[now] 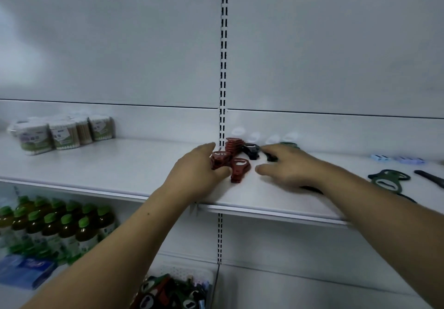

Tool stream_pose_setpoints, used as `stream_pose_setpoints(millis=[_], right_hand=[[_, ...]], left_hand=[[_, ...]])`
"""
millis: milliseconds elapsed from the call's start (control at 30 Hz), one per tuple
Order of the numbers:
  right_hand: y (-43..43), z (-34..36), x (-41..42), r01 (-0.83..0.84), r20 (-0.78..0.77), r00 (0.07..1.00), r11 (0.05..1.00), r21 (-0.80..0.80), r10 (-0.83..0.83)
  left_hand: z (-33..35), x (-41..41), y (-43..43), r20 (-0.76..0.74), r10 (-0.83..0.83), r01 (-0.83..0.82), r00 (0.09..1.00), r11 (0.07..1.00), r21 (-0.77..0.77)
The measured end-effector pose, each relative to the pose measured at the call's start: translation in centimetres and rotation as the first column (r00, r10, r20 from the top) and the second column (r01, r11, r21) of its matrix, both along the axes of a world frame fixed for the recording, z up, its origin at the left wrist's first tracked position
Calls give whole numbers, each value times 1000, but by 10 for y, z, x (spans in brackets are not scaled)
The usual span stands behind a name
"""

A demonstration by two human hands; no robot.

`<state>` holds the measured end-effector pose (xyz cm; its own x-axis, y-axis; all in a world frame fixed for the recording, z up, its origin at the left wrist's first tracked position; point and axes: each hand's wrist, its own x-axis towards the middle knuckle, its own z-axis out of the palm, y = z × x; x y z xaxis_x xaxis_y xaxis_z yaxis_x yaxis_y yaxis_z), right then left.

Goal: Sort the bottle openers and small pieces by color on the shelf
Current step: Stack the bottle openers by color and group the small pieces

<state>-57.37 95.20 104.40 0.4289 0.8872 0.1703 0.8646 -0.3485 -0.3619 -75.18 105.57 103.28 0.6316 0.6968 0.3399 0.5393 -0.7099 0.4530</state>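
Observation:
Dark red bottle openers lie mid-shelf: a stack (233, 145) at the back, a single one (239, 169) in front, and a small stack (219, 160) that my left hand (195, 173) grips between thumb and fingers. A black opener (251, 151) lies just to their right. My right hand (289, 168) hovers with its fingers spread, its fingertips at another black piece (271, 157). A green opener (288, 144) peeks out behind it. White pieces (253, 137) stand along the back wall. Further right lie a green opener (389, 179), a black tool (430, 177) and pale blue pieces (379, 157).
The white shelf (96, 164) holds tubs of cotton swabs (62, 133) at the far left. Below it stand green-capped bottles (48, 227) and blue packs (24, 270). A white basket (177, 272) with several mixed openers sits under my arms.

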Motion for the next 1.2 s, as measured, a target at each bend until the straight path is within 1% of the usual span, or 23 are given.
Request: stream_pose_setpoints(millis=[133, 200, 333, 467, 533, 600, 633, 700, 767, 800, 867, 933, 1067, 1200], right_hand=[[-28, 16, 29, 123, 24, 992, 991, -50, -122], [-51, 19, 46, 170, 32, 985, 985, -39, -169], [-99, 17, 84, 259, 11, 966, 965, -31, -259], [-149, 12, 122, 268, 40, 963, 962, -43, -266], [-171, 9, 140, 259, 57, 965, 964, -66, -256], [-187, 3, 154, 229, 78, 972, 968, -104, -221], [-195, 0, 160, 196, 81, 979, 974, -114, -188], [-205, -6, 164, 114, 68, 992, 988, -101, -108], [-210, -9, 157, 50, 61, 997, 997, -56, -46], [-212, -10, 152, 24, 60, 998, 998, -57, -21], [-212, -12, 141, -5, 88, 996, 994, -105, 15], [-207, -11, 134, -11, 108, 994, 993, -116, 24], [-199, -8, 133, 7, 107, 994, 995, -100, 3], [-198, -9, 128, 41, 137, 990, 991, -123, -24]], left_hand=[[12, 12, -21, -19, -112, 114, 994, 985, 131], [16, 25, -35, -69, -165, 175, 984, 969, 176], [16, 59, -77, -170, -257, 289, 951, 936, 202], [5, 107, -118, -263, -321, 368, 910, 917, 155], [1, 131, -131, -331, -298, 350, 895, 930, 110], [-1, 147, -142, -434, -243, 293, 868, 955, 52], [-2, 154, -147, -481, -214, 268, 850, 962, 46], [-2, 162, -153, -527, -171, 235, 832, 970, 57], [3, 162, -156, -539, -151, 198, 829, 980, 30], [6, 161, -157, -536, -134, 169, 833, 986, 16], [11, 158, -156, -475, -109, 109, 873, 994, -27], [12, 156, -152, -422, -107, 96, 900, 994, -49], [6, 152, -143, -492, -67, 91, 868, 996, 25], [6, 152, -129, -527, -92, 105, 845, 994, -4]])
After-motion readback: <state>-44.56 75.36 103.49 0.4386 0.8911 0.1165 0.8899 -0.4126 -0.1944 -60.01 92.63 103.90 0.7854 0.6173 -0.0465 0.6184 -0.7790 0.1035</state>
